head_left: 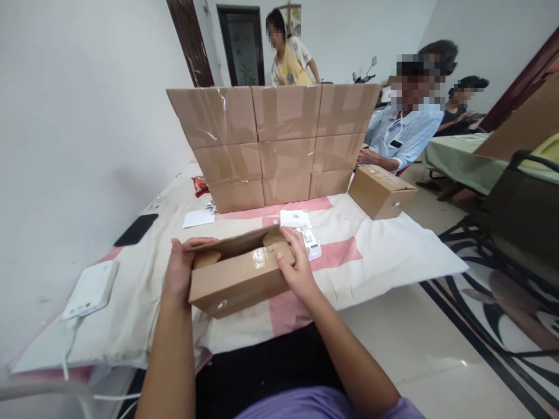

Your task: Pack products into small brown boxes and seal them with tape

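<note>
Our left hand [178, 272] holds the left end of the open box [238, 276], our right hand [299, 265] its right, the long axis lying left-to-right between them, at the table's [384, 256] near side

Beyond my open carton [240, 285], stacked boxes [286, 145] block my reach, while open cloth [379, 256] to its right gives my right hand [300, 262] room.

White walls [78, 87] frame a possibly glazed door [242, 46].
</note>
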Action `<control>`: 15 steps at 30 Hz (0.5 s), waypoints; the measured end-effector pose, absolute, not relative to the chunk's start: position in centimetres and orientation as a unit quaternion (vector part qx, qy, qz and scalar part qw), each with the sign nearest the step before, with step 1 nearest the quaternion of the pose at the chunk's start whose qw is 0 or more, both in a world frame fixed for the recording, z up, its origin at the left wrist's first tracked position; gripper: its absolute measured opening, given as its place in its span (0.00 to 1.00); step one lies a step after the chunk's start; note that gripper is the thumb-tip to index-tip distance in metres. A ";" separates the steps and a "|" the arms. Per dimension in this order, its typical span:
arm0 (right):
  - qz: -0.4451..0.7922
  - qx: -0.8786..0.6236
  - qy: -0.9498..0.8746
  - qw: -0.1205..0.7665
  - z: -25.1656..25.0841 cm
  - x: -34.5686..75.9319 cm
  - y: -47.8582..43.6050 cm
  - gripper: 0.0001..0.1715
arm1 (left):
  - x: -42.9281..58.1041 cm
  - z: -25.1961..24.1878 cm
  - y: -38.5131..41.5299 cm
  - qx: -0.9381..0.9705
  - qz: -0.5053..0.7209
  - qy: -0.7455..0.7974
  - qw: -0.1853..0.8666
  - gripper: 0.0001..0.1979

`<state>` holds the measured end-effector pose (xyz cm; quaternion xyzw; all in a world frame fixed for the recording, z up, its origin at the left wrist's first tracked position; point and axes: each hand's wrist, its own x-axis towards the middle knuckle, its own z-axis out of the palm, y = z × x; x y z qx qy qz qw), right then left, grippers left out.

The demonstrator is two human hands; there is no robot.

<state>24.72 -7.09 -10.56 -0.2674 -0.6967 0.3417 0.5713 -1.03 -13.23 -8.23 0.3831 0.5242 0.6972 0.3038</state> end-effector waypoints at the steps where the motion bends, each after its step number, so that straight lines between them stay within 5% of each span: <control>1: 0.343 -0.279 -0.690 0.574 -10.6 24.6 -7.3 0.32 | -1.3 -8.0 -13.4 0.419 0.684 0.518 0.298 0.36; 7: 0.362 -0.328 -0.653 0.579 -10.6 24.0 -8.2 0.35 | -0.7 -5.1 -16.1 0.644 0.402 0.620 0.199 0.24; 11: 0.371 -0.324 -0.633 0.597 -10.3 23.5 -8.7 0.27 | 3.7 -5.5 -18.0 0.715 0.282 0.638 0.043 0.37; 15: 0.391 -0.336 -0.613 0.599 -10.6 25.4 -8.0 0.25 | 6.1 -7.0 -17.9 0.700 0.236 0.672 -0.063 0.35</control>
